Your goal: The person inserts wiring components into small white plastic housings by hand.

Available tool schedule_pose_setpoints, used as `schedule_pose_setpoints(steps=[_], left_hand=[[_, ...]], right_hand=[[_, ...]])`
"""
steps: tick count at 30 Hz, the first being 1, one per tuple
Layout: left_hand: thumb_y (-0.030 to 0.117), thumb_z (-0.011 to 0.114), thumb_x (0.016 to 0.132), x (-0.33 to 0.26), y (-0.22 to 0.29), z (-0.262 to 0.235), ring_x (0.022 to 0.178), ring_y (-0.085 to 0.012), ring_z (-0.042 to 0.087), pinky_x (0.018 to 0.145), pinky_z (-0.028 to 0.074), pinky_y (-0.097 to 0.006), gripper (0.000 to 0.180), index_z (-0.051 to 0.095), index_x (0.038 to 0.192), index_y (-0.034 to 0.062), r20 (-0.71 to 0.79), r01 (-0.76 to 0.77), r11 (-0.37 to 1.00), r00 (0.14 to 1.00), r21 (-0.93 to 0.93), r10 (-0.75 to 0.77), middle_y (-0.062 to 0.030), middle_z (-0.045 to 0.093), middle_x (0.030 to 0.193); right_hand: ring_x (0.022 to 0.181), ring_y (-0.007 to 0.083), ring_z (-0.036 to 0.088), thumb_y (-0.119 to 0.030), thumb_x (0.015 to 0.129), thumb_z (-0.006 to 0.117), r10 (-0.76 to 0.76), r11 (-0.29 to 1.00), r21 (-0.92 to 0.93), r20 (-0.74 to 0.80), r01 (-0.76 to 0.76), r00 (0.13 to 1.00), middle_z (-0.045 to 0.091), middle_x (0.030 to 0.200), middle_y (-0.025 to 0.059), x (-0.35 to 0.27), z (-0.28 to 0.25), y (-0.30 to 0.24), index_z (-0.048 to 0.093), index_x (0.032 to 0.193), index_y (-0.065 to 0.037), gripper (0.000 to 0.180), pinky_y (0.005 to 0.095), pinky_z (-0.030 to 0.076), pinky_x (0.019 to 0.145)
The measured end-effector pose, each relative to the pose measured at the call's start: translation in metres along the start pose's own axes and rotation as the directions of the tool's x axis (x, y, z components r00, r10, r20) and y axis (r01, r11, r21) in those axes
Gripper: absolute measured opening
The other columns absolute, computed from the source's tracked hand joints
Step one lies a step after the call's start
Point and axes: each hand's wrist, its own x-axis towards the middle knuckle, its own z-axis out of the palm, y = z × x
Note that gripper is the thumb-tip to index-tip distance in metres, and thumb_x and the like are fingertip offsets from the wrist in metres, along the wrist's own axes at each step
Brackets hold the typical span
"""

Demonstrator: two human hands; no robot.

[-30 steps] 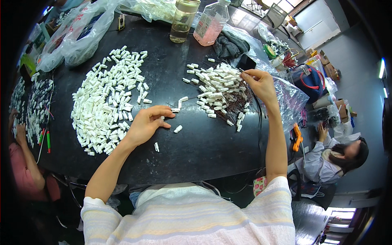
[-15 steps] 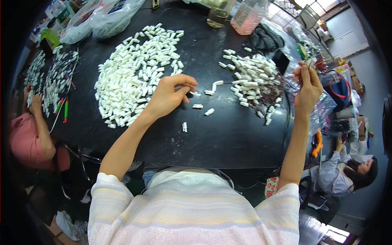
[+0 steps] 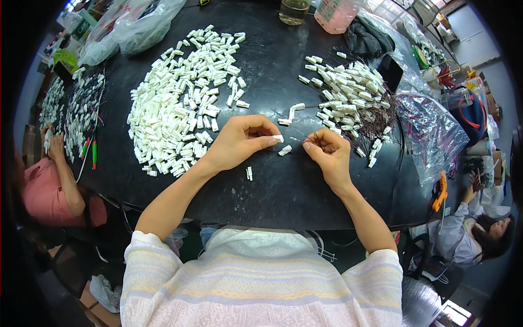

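Note:
Above the middle of the dark table, my left hand (image 3: 239, 143) pinches a small white plastic connector housing (image 3: 278, 138) between thumb and forefinger. Just to its right, my right hand (image 3: 331, 155) is closed on thin brownish wires (image 3: 312, 139), their fine tips pointing toward the housing; a small gap seems to lie between them. Below the gap lies a loose white housing (image 3: 284, 150), and another (image 3: 249, 174) rests nearer to me. Beyond my hands are a couple more white pieces (image 3: 297, 107). A large heap of white housings (image 3: 169, 109) spreads on the left.
At the right is a pile of white housings with dark wires (image 3: 357, 90). A bottle of pink liquid (image 3: 335, 15), a cup (image 3: 293, 12), plastic bags (image 3: 147, 30) and orange-handled cutters (image 3: 440, 192) lie around the table (image 3: 305, 201). One person (image 3: 52, 191) works at left, another (image 3: 457, 240) at right.
My right hand has come down and left from above the table's right side to beside my left hand. My left hand has shifted slightly right and now holds a white connector housing.

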Motion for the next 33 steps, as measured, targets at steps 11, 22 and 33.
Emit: schedule_pose_setpoints(steps=[11,22,33], left_hand=[[-0.006,0.063,0.072,0.002,0.000,0.005,0.078,-0.0076,0.052,0.069,0.043,-0.020,0.017,0.057,0.087,-0.0013,0.010,0.029,0.998,1.000,-0.050,-0.028,-0.0046,0.055,0.089],[-0.007,0.063,0.068,-0.001,-0.003,0.014,0.065,-0.0095,0.054,0.057,0.044,-0.022,0.013,0.058,0.079,-0.0021,-0.054,-0.236,0.926,0.963,0.293,0.263,-0.0049,0.059,0.079],[-0.011,0.063,0.066,0.000,-0.002,0.021,0.064,-0.0150,0.054,0.057,0.043,-0.024,0.018,0.058,0.081,-0.0015,0.033,-0.422,0.766,0.884,0.486,0.466,-0.0084,0.058,0.077]], right_hand=[[0.056,0.0001,0.044,-0.002,0.072,0.061,-0.005,0.999,-0.049,0.058,0.008,0.998,0.052,0.064,-0.0023,0.001,-0.002,-0.006,0.054,0.071,0.001,0.008,0.0147,0.033,0.048],[0.054,0.0004,0.044,0.000,0.068,0.060,-0.026,0.987,-0.157,0.056,0.035,0.998,0.052,0.060,-0.0006,-0.001,-0.001,-0.006,0.053,0.067,0.002,0.008,0.0159,0.034,0.046],[0.061,0.0029,0.050,-0.002,0.073,0.061,-0.107,0.982,-0.143,0.099,0.120,0.989,0.058,0.065,0.0027,0.000,0.001,-0.002,0.060,0.077,0.003,0.006,0.0168,0.039,0.051]])
